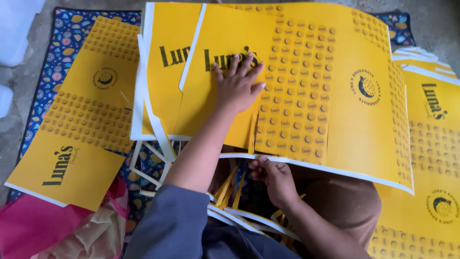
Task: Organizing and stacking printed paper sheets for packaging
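Presses the left hand [238, 88] flat and released, fingers spread, on the big yellow sheet [345, 100] in the middle of the frame. Curls the right hand [275, 178] at the near white edge of the same sheet, lower centre, and grasps that edge with bent fingers, as far as can be judged; hides the thumb partly.

Lays the big yellow sheet over a second sheet [165, 86] just left of it, above the lap and above a heap of cut strips [230, 189], not on any counter but over the patterned mat [62, 45] on the floor.

To do this well:
- Hold the left palm broad and even, so that the sheet does not slide over the one below.
- Press near the dark lettering, as now, well away from the loose slit flap at the lower centre.
- Lift the near edge with the right fingers gently; pull straight, never sideways, because the thin white border probably tears or creases easily.
- Mind the strips under the edge; probably catch on the fingers.
- Leave alone the other yellow sheet [81, 120] at the left and the pile of sheets [431, 144] at the right.
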